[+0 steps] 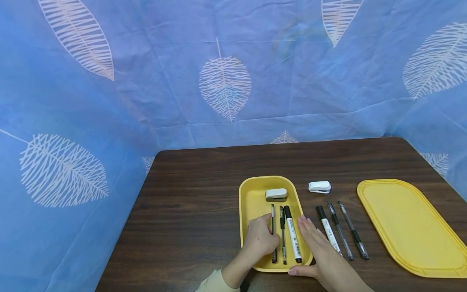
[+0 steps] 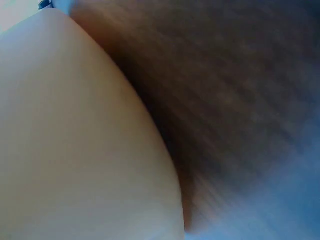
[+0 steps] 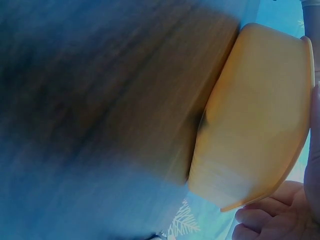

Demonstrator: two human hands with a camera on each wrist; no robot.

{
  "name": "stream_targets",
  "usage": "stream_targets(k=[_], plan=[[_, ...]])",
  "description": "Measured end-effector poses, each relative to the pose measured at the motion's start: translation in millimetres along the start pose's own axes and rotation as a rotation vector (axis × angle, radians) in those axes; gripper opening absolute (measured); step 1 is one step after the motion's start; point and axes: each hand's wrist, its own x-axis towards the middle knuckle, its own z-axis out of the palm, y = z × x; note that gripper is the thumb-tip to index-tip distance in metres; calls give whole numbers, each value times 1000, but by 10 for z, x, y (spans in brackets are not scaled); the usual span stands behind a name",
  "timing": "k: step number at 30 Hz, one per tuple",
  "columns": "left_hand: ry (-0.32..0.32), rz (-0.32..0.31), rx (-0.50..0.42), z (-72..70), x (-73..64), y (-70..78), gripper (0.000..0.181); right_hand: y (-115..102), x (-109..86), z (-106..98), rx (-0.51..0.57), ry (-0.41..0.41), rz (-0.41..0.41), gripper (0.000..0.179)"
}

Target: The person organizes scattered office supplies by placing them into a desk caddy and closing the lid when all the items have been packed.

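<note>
A yellow box [image 1: 242, 198] stands on the dark table, holding a white stapler [image 1: 276, 194], two pens and a marker [image 1: 292, 235]. My left hand [image 1: 260, 238] reaches inside and pinches the leftmost pen [image 1: 273, 215], partly covering it. Beside that lies the other pen [image 1: 282, 233]. My right hand [image 1: 322, 252] rests against the box's right rim, fingers straight and thumb spread at the near corner. In the right wrist view, the box's outer wall [image 3: 255, 110] looms large. Bare skin, blurred, fills the left of the left wrist view; no held object shows there.
Right of the box lie another white stapler [image 1: 319, 187], a marker [image 1: 328, 231], a pen [image 1: 340, 230] and another pen [image 1: 354, 229]. A yellow lid [image 1: 412, 227] lies flat farther right. Blue cloth [image 1: 164, 89] with white leaf prints hangs behind the table [image 1: 189, 202].
</note>
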Motion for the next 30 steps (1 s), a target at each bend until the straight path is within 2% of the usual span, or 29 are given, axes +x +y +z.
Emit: stream_targets(k=[7,12,19,30], plan=[[-20,-2,7,29,2,-10,61,14,-3,22,65,-13,21,112],[-23,-10,38,47,25,-20,61,-2,1,2,48,-13,19,111],[-47,-25,47,57,47,-40,59,-40,-3,-18,24,-44,63,112],[-42,-21,89,73,61,-28,64,-45,0,-26,30,-52,56,113]])
